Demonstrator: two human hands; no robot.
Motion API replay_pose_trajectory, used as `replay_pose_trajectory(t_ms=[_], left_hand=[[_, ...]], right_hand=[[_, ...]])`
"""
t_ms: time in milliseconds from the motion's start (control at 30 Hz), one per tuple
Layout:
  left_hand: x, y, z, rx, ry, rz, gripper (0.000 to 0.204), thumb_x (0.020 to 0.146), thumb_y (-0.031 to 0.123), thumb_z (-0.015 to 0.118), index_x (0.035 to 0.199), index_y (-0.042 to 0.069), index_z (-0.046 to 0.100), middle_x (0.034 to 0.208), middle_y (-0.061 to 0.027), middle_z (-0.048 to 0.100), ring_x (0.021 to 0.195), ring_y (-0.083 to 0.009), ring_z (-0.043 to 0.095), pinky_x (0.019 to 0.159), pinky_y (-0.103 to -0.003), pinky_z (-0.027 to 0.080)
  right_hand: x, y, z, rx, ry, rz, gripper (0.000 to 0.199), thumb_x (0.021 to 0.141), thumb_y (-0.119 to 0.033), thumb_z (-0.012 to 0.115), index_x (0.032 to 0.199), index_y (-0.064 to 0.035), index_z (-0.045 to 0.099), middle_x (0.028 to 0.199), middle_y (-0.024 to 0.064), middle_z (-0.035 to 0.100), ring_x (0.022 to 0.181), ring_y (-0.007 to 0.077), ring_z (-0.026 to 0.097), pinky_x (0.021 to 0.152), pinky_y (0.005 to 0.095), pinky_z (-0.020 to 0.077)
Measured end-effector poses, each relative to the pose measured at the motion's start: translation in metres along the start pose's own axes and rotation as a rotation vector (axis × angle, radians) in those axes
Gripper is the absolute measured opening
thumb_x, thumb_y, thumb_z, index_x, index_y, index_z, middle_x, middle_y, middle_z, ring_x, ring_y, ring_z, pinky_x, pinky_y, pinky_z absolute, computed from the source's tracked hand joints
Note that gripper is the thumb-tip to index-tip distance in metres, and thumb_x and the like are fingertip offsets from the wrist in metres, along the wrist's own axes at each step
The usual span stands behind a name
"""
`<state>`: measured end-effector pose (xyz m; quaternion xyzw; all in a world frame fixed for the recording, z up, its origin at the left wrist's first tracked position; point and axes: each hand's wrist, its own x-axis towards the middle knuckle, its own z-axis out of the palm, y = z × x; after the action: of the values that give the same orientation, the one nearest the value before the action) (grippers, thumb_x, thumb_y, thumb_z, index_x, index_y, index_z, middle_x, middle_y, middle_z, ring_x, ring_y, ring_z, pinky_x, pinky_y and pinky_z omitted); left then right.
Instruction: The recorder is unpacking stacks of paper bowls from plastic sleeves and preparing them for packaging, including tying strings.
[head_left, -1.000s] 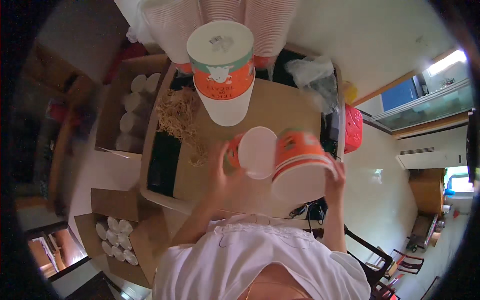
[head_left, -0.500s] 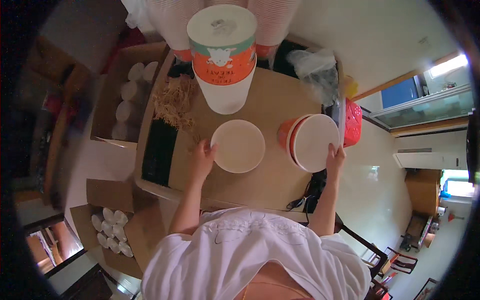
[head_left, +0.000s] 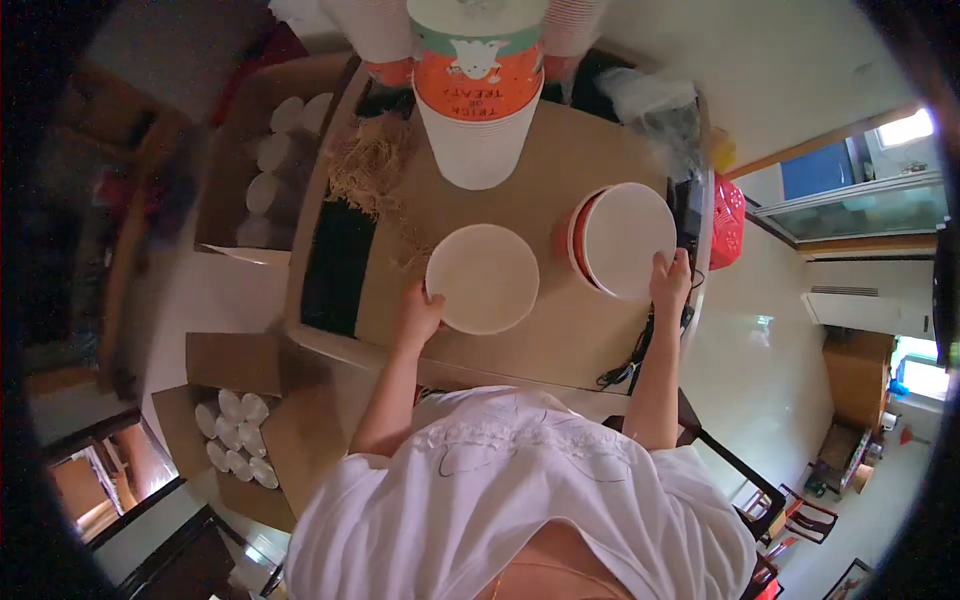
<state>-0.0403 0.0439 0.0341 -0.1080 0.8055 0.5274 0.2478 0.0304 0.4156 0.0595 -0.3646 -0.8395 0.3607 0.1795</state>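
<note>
Single and nested paper cups in two hands. Compared with a second earlier, when the pieces nearly meet, a bare gap now parts them; judged from this, each hand manages its own piece. The left hand grips the edge of a round white paper cup, thumb over the rim, above the near-middle of a flat brown tabletop. Its face, apparently the open mouth, turns up toward the viewer; the long axis is seen nearly end-on. The right hand pinches the rim of a short nested stack of orange-and-white paper cups, over the tabletop's right part; its mouth faces the viewer and its long axis leans, the orange side showing at left. The fingers beneath each piece are hidden.
</note>
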Motion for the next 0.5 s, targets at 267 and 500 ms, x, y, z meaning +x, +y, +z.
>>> replay_pose_trajectory(t_ms=[267, 500], left_hand=[[0.023, -0.028, 0.001, -0.225, 0.063, -0.036, 0.041, 0.082, 0.012, 0.053, 0.121, 0.004, 0.043, 0.097, -0.0117, 0.060, 0.066, -0.0179, 0.062, 0.047, -0.030, 0.054], [0.034, 0.001, 0.007, -0.377, -0.113, -0.072, 0.043, 0.087, 0.012, 0.052, 0.126, 0.006, 0.035, 0.105, -0.0112, 0.053, 0.069, -0.0203, 0.065, 0.049, -0.031, 0.055]], right_hand=[[0.019, -0.006, 0.005, -0.313, -0.049, -0.077, 0.026, 0.082, -0.027, 0.053, 0.084, -0.0016, 0.051, 0.085, 0.0208, 0.060, 0.082, 0.0401, 0.057, 0.070, 0.0453, 0.0437], [0.043, -0.012, -0.015, -0.402, -0.101, -0.032, 0.029, 0.080, -0.028, 0.053, 0.093, -0.0011, 0.056, 0.092, 0.0226, 0.060, 0.090, 0.0402, 0.056, 0.076, 0.0449, 0.0436]])
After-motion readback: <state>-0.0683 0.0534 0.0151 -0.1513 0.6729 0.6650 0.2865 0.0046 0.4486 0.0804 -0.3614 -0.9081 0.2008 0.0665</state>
